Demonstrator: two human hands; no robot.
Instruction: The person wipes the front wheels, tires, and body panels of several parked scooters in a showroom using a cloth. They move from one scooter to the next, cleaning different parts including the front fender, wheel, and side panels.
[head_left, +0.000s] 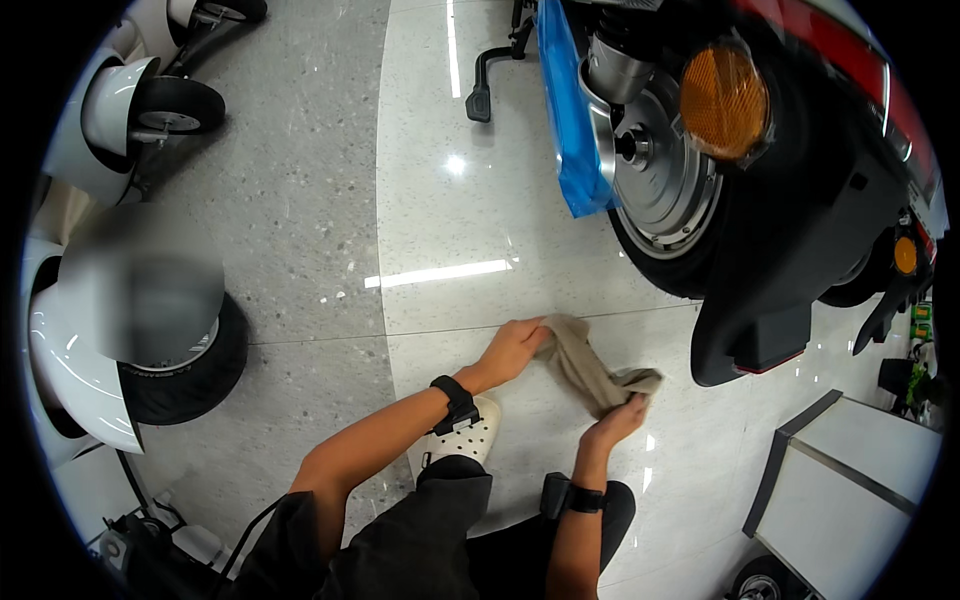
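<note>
Both my hands hold a greyish-brown cloth (589, 364) stretched between them, low over the floor. My left hand (514, 349) grips its upper left end, and my right hand (619, 421) grips its lower right end. Each wrist wears a black strap with a small box. Beyond the cloth, at the upper right, stands an electric scooter with a rear wheel (664, 180) that has a silver hub, a black rear mudguard (780, 270) and an orange reflector (724, 101). Blue plastic film (574, 127) covers a part beside the wheel.
White vehicles with black wheels (180, 105) line the left side; a blurred round patch hides part of one. A black pedal-like lever (478, 103) juts out above the floor at the top. A white box-like stand (840, 480) with dark edging is at the lower right. My white clog (472, 439) rests on the glossy floor.
</note>
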